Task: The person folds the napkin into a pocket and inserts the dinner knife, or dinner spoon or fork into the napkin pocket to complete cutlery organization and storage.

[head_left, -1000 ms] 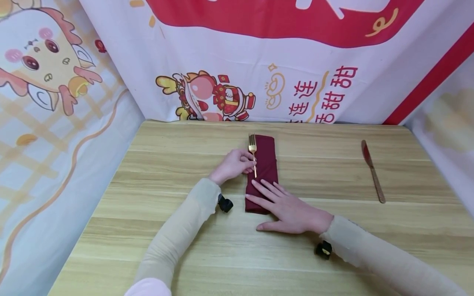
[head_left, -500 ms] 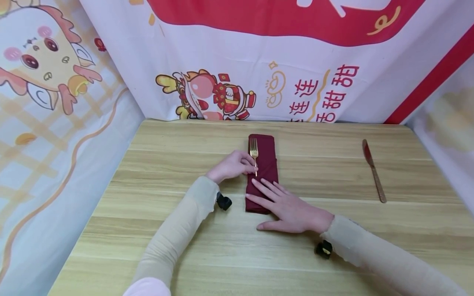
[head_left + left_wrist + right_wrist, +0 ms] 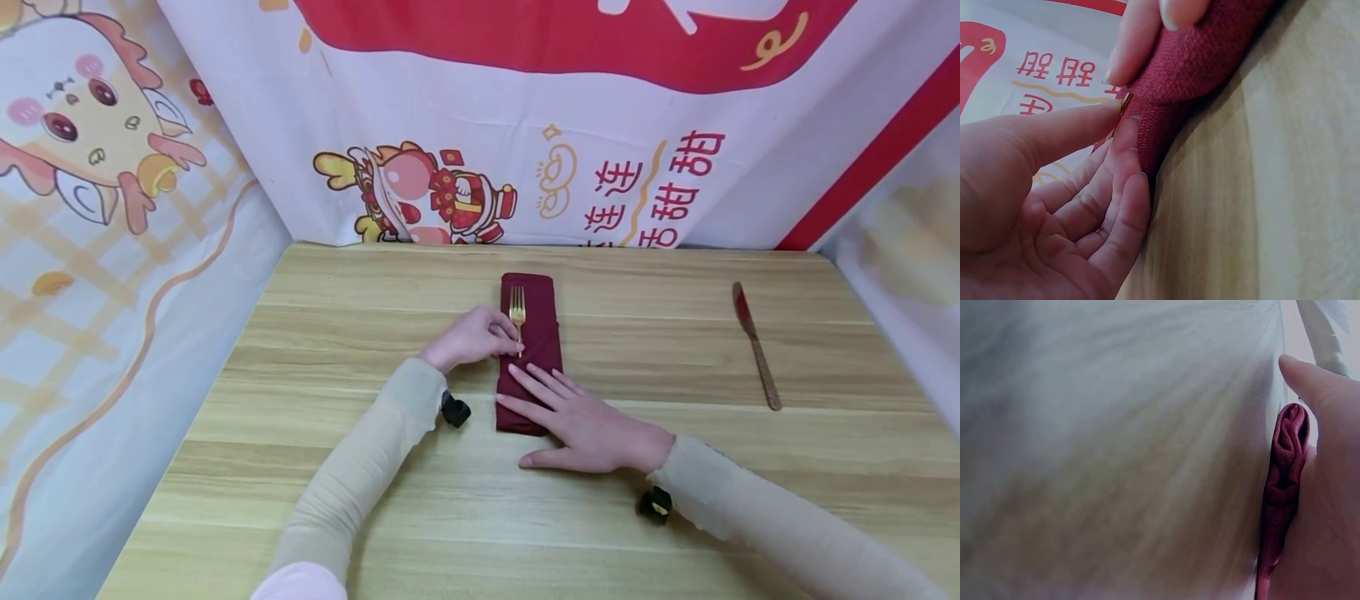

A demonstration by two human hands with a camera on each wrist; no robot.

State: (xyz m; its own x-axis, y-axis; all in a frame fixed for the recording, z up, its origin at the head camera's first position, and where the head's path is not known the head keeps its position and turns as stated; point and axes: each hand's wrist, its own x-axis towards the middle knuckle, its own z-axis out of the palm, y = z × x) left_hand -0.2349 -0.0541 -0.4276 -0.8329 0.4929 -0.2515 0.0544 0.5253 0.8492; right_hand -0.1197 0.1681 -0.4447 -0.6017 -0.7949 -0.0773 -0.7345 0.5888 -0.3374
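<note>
Pressing flat, fingers straight, right hand [image 3: 592,425] on near end of folded red napkin [image 3: 542,333] mid-table | pinching gold fork [image 3: 517,314] handle, left hand [image 3: 472,337] at napkin's left edge | lying on napkin, tines pointing away | resting far right on wooden table [image 3: 375,467], knife [image 3: 756,346]

Bench [image 3: 675,517]: light wood-grain top in pale yellow-brown, boards running left to right, filling the lower view. Back wall [image 3: 525,108]: white printed cloth with a broad red band across the top, a cartoon figure [image 3: 420,193] in red and gold, and red characters [image 3: 652,187] beside it. Left wall [image 3: 112,217]: pale cloth with a checked pattern and a large cartoon dragon face. Right wall [image 3: 900,242]: pale cloth crossed by a red diagonal stripe. Light: even, soft.
</note>
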